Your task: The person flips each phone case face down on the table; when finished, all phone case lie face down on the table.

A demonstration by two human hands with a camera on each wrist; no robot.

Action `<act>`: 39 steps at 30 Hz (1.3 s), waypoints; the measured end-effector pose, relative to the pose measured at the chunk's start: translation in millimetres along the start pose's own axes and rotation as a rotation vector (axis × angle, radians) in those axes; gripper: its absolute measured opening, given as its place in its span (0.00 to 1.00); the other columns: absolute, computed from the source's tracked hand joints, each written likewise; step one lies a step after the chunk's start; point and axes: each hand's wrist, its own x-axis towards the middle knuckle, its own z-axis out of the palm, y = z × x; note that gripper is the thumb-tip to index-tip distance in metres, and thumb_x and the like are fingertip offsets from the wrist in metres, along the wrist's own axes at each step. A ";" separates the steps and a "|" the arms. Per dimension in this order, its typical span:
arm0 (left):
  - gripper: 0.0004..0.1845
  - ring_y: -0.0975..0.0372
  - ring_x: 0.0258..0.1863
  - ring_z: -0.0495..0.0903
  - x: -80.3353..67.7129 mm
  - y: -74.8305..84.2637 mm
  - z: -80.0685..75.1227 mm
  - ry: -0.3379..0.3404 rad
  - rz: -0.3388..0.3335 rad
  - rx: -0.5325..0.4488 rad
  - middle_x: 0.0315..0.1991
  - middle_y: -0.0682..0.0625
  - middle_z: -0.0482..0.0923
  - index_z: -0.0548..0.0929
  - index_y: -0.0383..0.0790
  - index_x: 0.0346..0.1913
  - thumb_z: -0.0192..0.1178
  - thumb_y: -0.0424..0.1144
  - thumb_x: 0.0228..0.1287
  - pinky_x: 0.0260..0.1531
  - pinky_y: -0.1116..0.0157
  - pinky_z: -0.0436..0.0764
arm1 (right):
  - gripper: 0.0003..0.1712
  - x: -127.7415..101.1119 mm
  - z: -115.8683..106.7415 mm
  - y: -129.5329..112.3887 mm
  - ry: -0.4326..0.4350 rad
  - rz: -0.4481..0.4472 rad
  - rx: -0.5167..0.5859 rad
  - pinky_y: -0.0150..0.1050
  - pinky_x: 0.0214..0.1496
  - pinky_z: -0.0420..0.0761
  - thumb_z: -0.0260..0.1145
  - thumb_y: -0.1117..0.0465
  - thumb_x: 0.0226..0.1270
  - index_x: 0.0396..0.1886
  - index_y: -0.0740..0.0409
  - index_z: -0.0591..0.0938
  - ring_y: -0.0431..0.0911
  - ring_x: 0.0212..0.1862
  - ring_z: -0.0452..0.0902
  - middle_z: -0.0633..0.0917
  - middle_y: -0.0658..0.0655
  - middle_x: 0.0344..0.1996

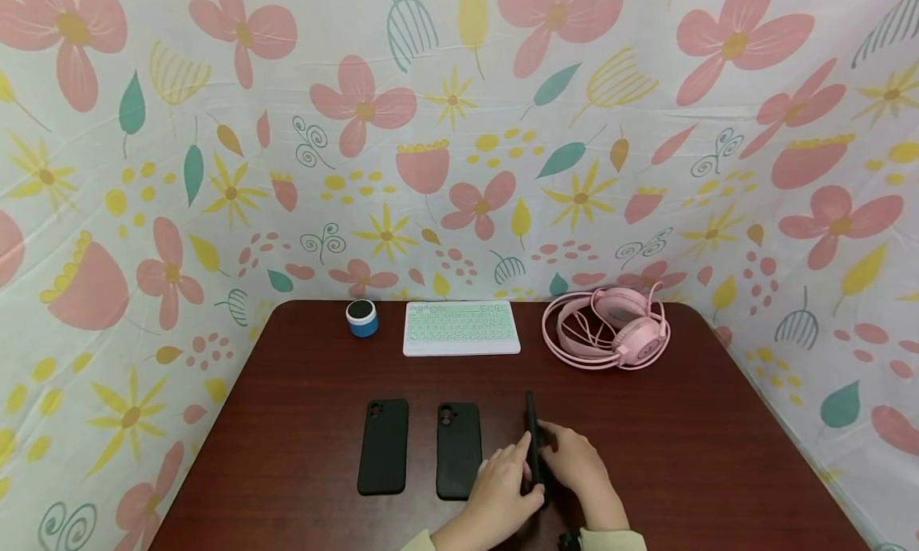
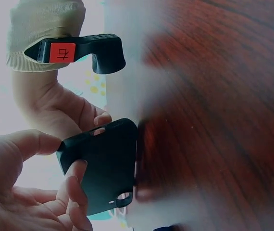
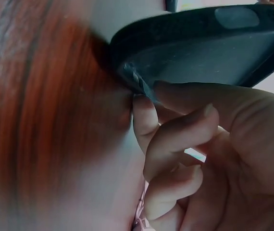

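A black phone case [image 1: 532, 431] stands on its long edge on the table, edge-on in the head view. My left hand [image 1: 498, 483] holds it from the left, thumb at its near end and a finger against its back. The left wrist view shows the case's back [image 2: 105, 166] with the camera cutout toward the far end. My right hand [image 1: 574, 457] is on the open inner side. In the right wrist view its thumb and index finger pinch a thin shiny strip [image 3: 143, 86] at the case's lower edge, other fingers curled. The inside of the case [image 3: 190, 57] holds no phone.
Two more black phone cases [image 1: 384, 447] [image 1: 459, 451] lie flat, backs up, to the left. Along the table's back edge are a blue-and-white round speaker-like object [image 1: 362, 318], a pale green keyboard [image 1: 462, 328] and pink headphones [image 1: 639, 340]. A flowered cloth [image 1: 445, 256] hangs behind.
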 end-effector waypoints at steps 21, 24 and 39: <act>0.36 0.72 0.26 0.64 2.4 -3.4 7.6 -0.003 -0.017 -0.019 0.26 0.66 0.68 0.65 0.39 0.71 0.64 0.45 0.62 0.34 0.65 0.66 | 0.43 -2.2 -6.3 1.1 -0.074 0.052 0.152 0.46 0.35 0.74 0.30 0.34 0.75 0.59 0.60 0.79 0.46 0.19 0.74 0.78 0.54 0.21; 0.36 0.72 0.26 0.64 2.5 -2.8 8.2 0.000 -0.014 -0.030 0.27 0.66 0.69 0.65 0.40 0.71 0.63 0.46 0.63 0.33 0.66 0.65 | 0.47 -2.2 -6.9 -0.1 -0.082 0.074 0.149 0.45 0.33 0.73 0.29 0.30 0.73 0.58 0.61 0.79 0.48 0.19 0.74 0.77 0.56 0.17; 0.40 0.73 0.30 0.64 -1.0 -2.3 8.4 -0.044 0.009 -0.014 0.30 0.67 0.69 0.62 0.43 0.73 0.66 0.50 0.61 0.32 0.68 0.65 | 0.55 -0.1 -7.8 -0.3 -0.087 0.116 0.114 0.56 0.42 0.74 0.34 0.23 0.65 0.59 0.66 0.78 0.50 0.31 0.78 0.83 0.61 0.36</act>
